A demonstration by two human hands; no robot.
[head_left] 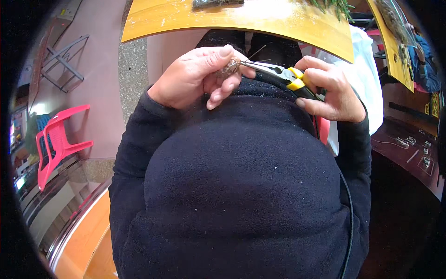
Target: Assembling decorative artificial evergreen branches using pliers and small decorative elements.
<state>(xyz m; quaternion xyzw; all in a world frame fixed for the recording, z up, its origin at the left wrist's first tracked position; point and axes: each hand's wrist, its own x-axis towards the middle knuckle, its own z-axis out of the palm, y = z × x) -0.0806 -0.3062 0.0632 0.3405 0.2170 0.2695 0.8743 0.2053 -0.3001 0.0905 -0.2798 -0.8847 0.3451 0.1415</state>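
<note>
Between the thumb and fingers of my left hand is a small brownish clump, partly hidden by the fingers. Thin dark wires stick out of it toward the right. My right hand is wrapped round the yellow-and-black handles of a pair of long-nose pliers. The pliers point left, and their tips meet the clump where the wires come out. Whether the jaws pinch a wire is too small to tell. Both hands are held above my lap, in front of the table edge.
A yellow wooden table with white specks lies ahead, bearing a dark bundle and green sprigs. White plastic bag hangs at my right. A pink chair stands at left. Another person sits by a second table, far right.
</note>
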